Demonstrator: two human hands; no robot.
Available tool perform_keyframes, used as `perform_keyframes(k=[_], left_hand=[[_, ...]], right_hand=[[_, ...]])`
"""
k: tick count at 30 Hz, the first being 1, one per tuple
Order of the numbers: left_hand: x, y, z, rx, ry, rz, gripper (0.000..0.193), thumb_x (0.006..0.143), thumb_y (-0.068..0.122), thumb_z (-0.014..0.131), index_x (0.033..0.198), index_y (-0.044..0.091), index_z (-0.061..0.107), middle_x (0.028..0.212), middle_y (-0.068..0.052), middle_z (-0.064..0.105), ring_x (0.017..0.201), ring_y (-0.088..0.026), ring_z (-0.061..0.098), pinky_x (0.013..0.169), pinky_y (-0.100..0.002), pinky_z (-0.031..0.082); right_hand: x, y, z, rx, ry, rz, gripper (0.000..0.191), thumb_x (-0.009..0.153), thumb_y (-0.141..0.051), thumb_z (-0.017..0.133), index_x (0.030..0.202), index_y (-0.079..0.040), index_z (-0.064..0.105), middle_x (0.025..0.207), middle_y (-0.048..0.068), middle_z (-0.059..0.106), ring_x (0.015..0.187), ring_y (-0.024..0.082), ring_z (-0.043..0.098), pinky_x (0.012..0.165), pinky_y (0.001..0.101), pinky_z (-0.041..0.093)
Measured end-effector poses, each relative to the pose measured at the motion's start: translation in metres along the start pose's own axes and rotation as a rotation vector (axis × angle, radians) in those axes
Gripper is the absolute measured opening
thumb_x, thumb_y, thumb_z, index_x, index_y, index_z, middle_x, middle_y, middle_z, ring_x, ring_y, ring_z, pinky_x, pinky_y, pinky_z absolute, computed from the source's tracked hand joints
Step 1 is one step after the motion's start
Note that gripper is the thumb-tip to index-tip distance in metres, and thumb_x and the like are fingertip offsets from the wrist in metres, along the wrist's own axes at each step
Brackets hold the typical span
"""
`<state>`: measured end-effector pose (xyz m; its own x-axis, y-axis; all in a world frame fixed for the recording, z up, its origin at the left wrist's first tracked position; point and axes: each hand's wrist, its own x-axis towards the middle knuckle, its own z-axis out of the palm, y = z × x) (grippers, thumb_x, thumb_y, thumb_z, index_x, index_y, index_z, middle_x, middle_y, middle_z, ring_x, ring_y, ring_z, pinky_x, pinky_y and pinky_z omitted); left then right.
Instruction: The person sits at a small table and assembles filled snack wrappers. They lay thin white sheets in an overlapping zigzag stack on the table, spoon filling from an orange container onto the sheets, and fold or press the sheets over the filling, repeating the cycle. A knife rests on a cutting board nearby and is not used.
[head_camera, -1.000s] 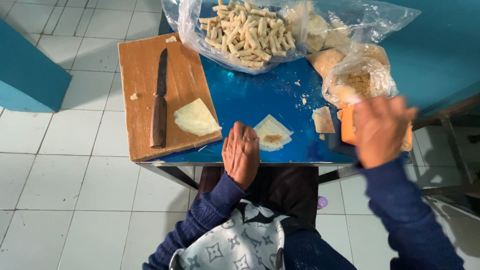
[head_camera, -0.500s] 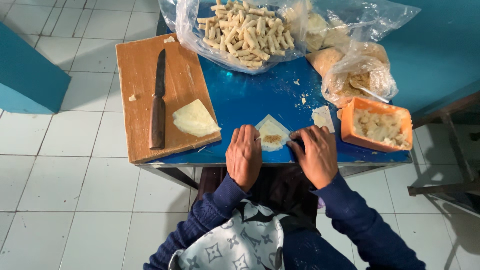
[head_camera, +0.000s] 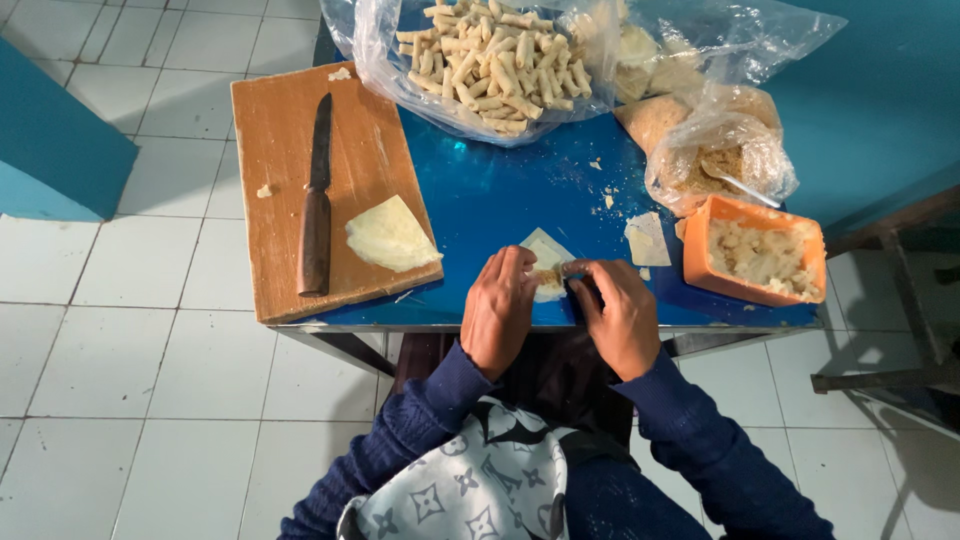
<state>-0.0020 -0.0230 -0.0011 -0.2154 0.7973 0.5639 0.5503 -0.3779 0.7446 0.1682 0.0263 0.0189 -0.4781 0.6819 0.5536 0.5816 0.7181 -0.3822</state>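
Pale wrapper half-hidden by fingers.

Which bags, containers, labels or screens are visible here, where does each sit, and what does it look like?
Large clear plastic bag: back of the blue table, open, full of pale rolled pieces.
Smaller clear bag: back right, crumpled, holds beige crumbs.
Orange tub: right of the hands, rectangular, pale filling inside.
Labels, signs, screens: none visible.
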Motion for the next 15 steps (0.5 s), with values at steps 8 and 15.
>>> perform_keyframes(k=[8, 15], left_hand=[[0.002, -0.01, -0.013, -0.07, -0.209, 0.045, 0.057, 0.072, 0.003, 0.084, 0.12, -0.001, 0.054, 0.11, -0.015, 0.061, 0.096, -0.033, 0.063, 0.081, -0.042, 0.053], [0.002, -0.012, -0.016, 0.009, -0.262, 0.116, 0.045, 0.077, 0.004, 0.079, 0.117, -0.003, 0.06, 0.115, -0.017, 0.058, 0.109, -0.038, 0.058, 0.089, -0.042, 0.051]], right_hand=[[0.002, 0.015, 0.0, -0.115, -0.052, -0.21, 0.017, 0.088, -0.005, 0.073, 0.104, -0.009, 0.069, 0.098, 0.003, 0.073, 0.092, 0.024, 0.066, 0.085, 0.0422, 0.042], [0.01, 0.026, 0.008, -0.059, -0.097, -0.068, 0.008, 0.093, -0.013, 0.074, 0.099, -0.012, 0.069, 0.093, 0.001, 0.071, 0.088, 0.023, 0.065, 0.086, 0.0389, 0.041]])
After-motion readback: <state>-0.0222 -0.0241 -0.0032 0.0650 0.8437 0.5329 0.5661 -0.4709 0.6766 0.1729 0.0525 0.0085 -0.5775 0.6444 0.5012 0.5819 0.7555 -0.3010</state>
